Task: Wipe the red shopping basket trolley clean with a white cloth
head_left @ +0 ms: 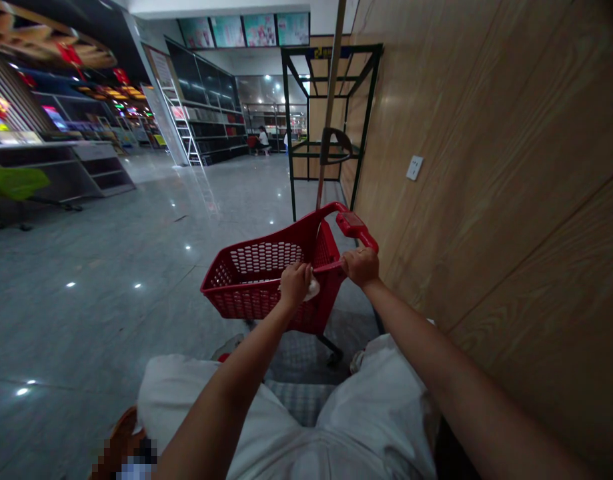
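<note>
A small red plastic shopping cart with perforated basket walls stands just in front of my knees, its handle end to the right. My left hand is closed at the near rim, pressing a crumpled white cloth against the basket's side. Part of the cloth is hidden under the fingers. My right hand is wrapped around the near end of the cart's red handle, where it meets the basket.
A wood-panelled wall with a socket runs along the right. Behind the cart stand a dark green metal frame and a long pole. Further off are a ladder, shelves and a seated person. A green chair is left.
</note>
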Available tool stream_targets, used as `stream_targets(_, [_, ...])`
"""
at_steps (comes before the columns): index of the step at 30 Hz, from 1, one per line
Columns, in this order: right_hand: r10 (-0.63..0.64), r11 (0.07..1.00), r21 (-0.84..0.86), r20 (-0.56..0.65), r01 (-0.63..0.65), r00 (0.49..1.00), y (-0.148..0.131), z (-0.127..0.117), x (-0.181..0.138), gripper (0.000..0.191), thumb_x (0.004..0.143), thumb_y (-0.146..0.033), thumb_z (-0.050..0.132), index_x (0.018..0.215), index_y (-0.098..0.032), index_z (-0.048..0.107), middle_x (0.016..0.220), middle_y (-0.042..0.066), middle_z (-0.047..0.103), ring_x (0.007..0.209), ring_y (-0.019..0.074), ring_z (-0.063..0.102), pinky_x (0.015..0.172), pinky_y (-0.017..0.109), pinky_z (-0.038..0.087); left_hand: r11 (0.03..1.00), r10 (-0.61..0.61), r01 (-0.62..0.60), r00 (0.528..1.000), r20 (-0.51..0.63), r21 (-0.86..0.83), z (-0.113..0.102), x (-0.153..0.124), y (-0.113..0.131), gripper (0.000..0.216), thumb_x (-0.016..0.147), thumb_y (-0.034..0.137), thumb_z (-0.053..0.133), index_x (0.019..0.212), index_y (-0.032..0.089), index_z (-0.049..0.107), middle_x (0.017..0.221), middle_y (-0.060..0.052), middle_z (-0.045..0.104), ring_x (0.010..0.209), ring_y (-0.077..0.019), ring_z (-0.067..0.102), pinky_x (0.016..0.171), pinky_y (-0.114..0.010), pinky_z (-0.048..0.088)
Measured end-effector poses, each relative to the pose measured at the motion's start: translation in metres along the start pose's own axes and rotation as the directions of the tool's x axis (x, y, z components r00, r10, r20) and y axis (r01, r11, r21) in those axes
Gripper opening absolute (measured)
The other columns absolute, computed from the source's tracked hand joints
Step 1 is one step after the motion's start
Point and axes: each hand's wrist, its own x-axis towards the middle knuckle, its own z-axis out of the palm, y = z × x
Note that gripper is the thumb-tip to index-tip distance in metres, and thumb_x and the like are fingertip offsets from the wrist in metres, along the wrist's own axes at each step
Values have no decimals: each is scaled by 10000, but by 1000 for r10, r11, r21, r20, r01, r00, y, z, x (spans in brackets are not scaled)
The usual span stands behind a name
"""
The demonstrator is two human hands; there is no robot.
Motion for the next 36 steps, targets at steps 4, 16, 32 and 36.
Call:
stream_targets(4, [14,1000,-13,22,-13,1000,-1,0,1,328,898,-284,377,734,-169,637,702,76,619,666,183,466,660,340,273,996,41,-41,999,-2,-75,5,23,49,347,956,315,317,877,190,632,878,-74,621,815,-190,535,758,-318,366])
stream_targets(16, [7,999,-40,25,-6,1000,11,3,-3,345,898,-272,348,753,-162,641,724,75,635,650,170,465,661,338,255,995,100,-100,991,89,-1,-1,-17,-38,226,878,366,515,1034,227,603,1040,-71,610,963,-217,516,853,-342,393])
stream_targets(32, [-20,999,-47,-55,18,998,9,3,-3,311,893,-266,400,712,-165,633,671,55,619,658,173,483,643,332,247,983,182,-182,983,-12,-32,7,-13,-37,187,894,298,502,1022,199,594,977,-61,631,906,-197,559,825,-324,434])
stream_targets(36, [3,1000,-27,-42,-4,999,3,4,-1,297,893,-268,412,719,-167,631,690,74,614,679,184,482,658,342,267,990,143,-143,990,9,5,0,-12,-37,178,907,312,473,974,200,593,957,-59,616,905,-197,551,825,-323,428])
